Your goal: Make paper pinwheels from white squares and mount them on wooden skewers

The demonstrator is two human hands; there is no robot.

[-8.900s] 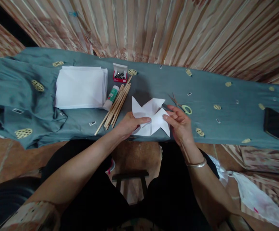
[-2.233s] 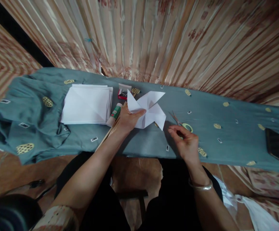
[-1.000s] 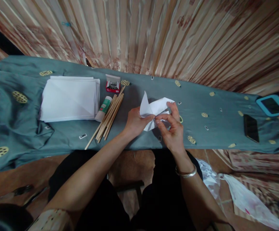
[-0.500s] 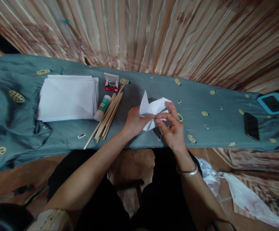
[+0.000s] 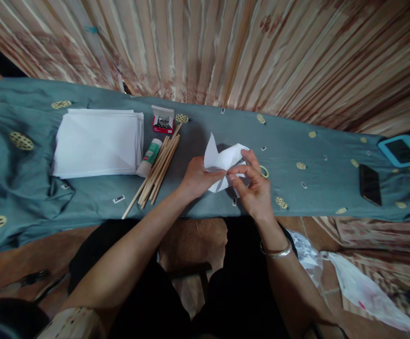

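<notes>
Pleated curtain [image 5: 176, 52] hangs behind a long, cloth-covered desk [image 5: 289, 146] patterned with yellow pineapples.
Stacked white sheets [image 5: 97, 143] lie on the desk's left part, beside them a bundle of wooden sticks [image 5: 161, 170]. Near the middle, the left grip [image 5: 196, 179] is clamped on folded white paper [image 5: 228, 157], thumb on top; the right grip [image 5: 257, 190] has thumb and index finger together at the paper's centre, anything between them too small to tell. A blue-framed device [image 5: 402, 150] and a dark phone [image 5: 369, 184] lie toward the right end. A green-labelled tube [image 5: 150, 155] sits between sheets and sticks, an open red box [image 5: 161, 131] just beyond.
</notes>
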